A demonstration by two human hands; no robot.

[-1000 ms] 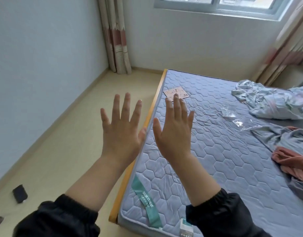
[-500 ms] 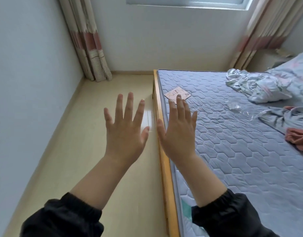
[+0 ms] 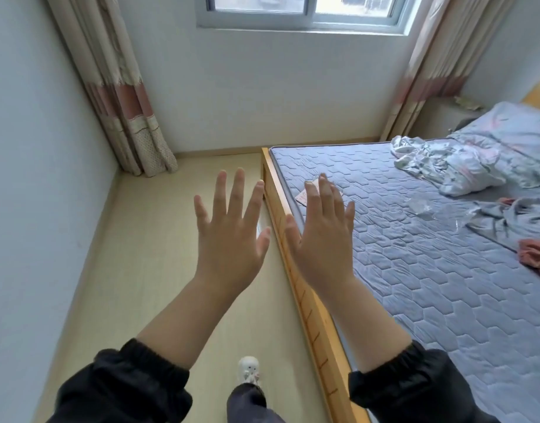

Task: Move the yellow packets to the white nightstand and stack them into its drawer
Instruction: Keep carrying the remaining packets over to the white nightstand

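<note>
My left hand (image 3: 230, 230) and my right hand (image 3: 322, 236) are raised side by side in front of me, backs toward the camera, fingers spread, holding nothing. The left one hovers over the floor, the right one over the wooden bed edge (image 3: 296, 270). A small pale pink-printed packet (image 3: 302, 195) lies on the blue quilted mattress (image 3: 430, 285), mostly hidden behind my right fingers. A pale nightstand (image 3: 439, 117) stands in the far right corner beside the curtain, with some yellowish items (image 3: 468, 102) on top. I cannot make out its drawer.
Crumpled floral bedding (image 3: 464, 163), a grey cloth (image 3: 507, 218), a pink cloth (image 3: 537, 253) and clear plastic wrap (image 3: 421, 206) lie on the right of the mattress. A narrow strip of pale floor (image 3: 140, 270) runs between the left wall and the bed. My foot (image 3: 249, 369) is below.
The view has swung left and up along the aisle beside the bed, bringing the window and nightstand corner into sight. Both hands stay raised and spread as before.
</note>
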